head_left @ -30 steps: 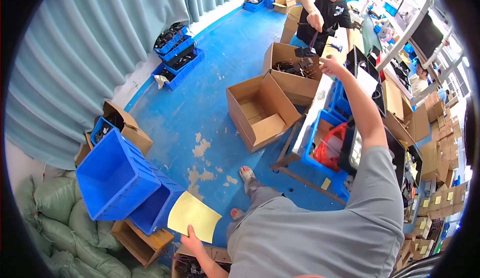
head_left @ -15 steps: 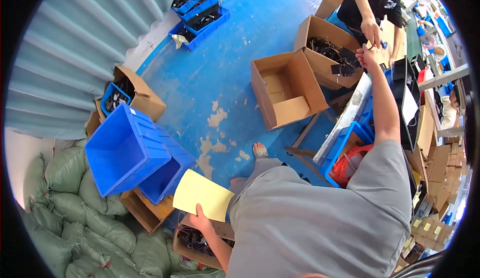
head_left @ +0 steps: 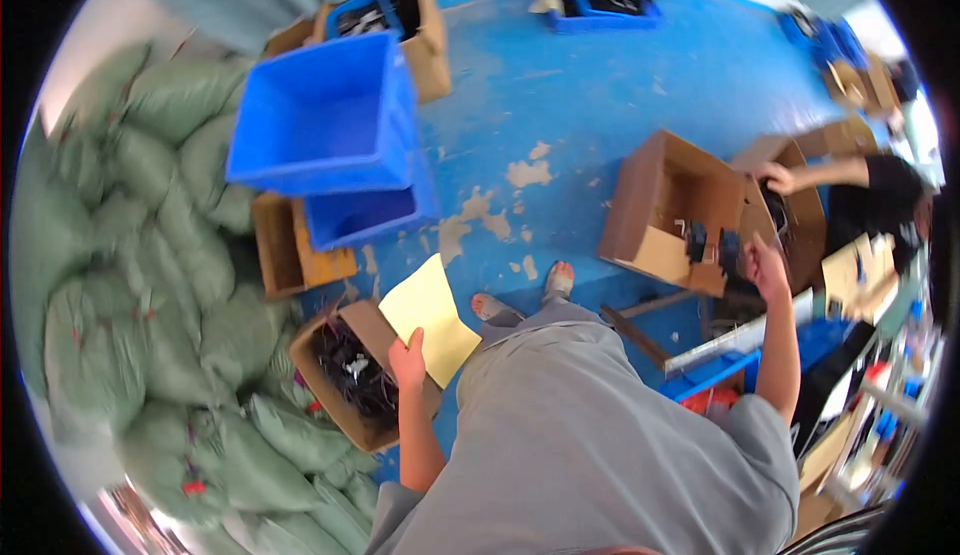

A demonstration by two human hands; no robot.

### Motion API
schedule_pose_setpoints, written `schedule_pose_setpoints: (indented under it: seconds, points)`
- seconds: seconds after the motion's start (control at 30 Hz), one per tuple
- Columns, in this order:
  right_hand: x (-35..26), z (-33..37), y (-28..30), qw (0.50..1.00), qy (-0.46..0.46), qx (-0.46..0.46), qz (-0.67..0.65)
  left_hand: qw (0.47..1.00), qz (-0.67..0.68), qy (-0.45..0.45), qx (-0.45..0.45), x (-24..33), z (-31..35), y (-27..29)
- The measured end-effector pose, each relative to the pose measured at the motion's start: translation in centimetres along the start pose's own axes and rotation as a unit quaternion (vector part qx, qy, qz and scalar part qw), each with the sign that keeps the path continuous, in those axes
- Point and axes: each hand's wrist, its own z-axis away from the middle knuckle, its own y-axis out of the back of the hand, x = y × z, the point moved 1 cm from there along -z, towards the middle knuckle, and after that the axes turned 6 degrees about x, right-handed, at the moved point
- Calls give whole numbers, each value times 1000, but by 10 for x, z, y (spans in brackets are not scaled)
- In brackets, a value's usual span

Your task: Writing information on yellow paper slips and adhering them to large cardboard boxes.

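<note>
My left hand [head_left: 408, 360] is closed on the lower left edge of a pale yellow sheet [head_left: 428, 317], with the thumb on top. Below the sheet is an open cardboard box [head_left: 392, 333] holding a tangle of dark cables [head_left: 352, 363]. At the right, my raised right hand [head_left: 766, 267] is closed, with small black box-shaped parts [head_left: 729, 251] hanging beside it. Their thin leads are too blurred to follow. These parts show in front of a large open carton [head_left: 632, 200]. Past my right hand, a co-worker's hand [head_left: 778, 179] reaches over another carton of dark parts.
Two stacked blue crates [head_left: 312, 120] stand at the left, near a small cardboard box [head_left: 280, 250]. Stuffed green sacks [head_left: 150, 355] are piled along the left. A metal-edged bench [head_left: 735, 340] and a blue bin [head_left: 705, 380] are at my right. Blue trays [head_left: 603, 21] lie by the far wall.
My view and body have turned left. My right hand has drawn away from the co-worker's hand with the black parts. The yellow sheet stays in my left hand.
</note>
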Motion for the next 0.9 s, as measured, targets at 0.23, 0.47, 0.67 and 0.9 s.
schedule_pose_setpoints:
  seconds: [0.23,0.47,0.67,0.9]
  points:
    - [-15,54,-124,992,12,-120,31,996,63,49,49,-65,11,38]
    - [-56,68,-232,967,33,-237,89,973,141,132,129,-134,31,77]
    - [-146,106,-336,931,157,-317,86,950,167,171,199,-180,49,96]
    - [-261,164,-467,839,293,-455,59,932,137,245,229,-223,50,95]
